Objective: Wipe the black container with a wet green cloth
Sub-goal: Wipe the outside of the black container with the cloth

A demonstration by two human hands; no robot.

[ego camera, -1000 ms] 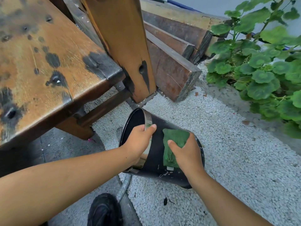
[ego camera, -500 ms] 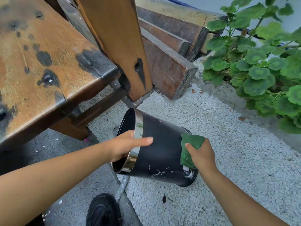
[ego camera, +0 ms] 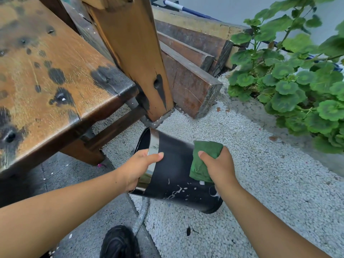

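The black container (ego camera: 175,175) is a round bin with a shiny metal rim, tipped on its side above the white gravel, its mouth facing left. White specks and smears mark its lower wall. My left hand (ego camera: 138,167) grips the metal rim, thumb across the outside. My right hand (ego camera: 218,167) presses a bunched green cloth (ego camera: 202,161) against the upper right part of the bin's wall, near its base end.
A stained wooden bench (ego camera: 55,75) with a thick leg (ego camera: 135,53) stands left and behind. Wooden beams (ego camera: 189,79) lie at the back. A leafy plant (ego camera: 297,81) fills the right. A grey hose (ego camera: 140,218) and a dark shoe (ego camera: 119,243) are below the bin.
The green cloth has gone from mid-wall to the base end, and is now back a little toward the middle. My left hand, briefly loosened, grips the rim again.
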